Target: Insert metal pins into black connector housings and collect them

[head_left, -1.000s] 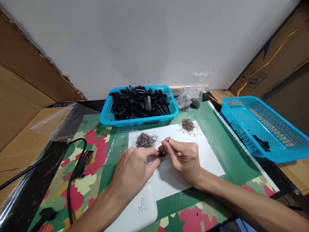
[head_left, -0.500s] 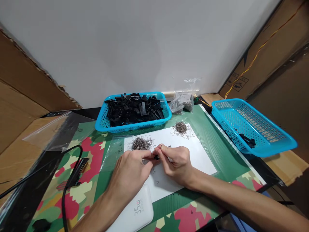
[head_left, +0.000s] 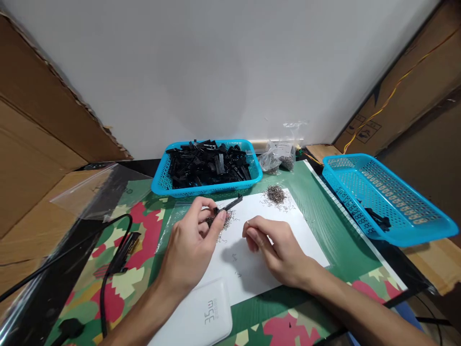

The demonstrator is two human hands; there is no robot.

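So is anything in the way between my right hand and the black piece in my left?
Nothing visible stands between your right hand and the black piece in your left hand; just white paper below, with loose metal bits on it.

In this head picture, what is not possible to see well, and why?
Head: whether the right hand holds anything; its curled fingers hide this.
Head: full extent of the near metal pile; the left hand covers part.
Head: lower end of the white device; picture edge cuts it.
Head: print on the bag label; too small.
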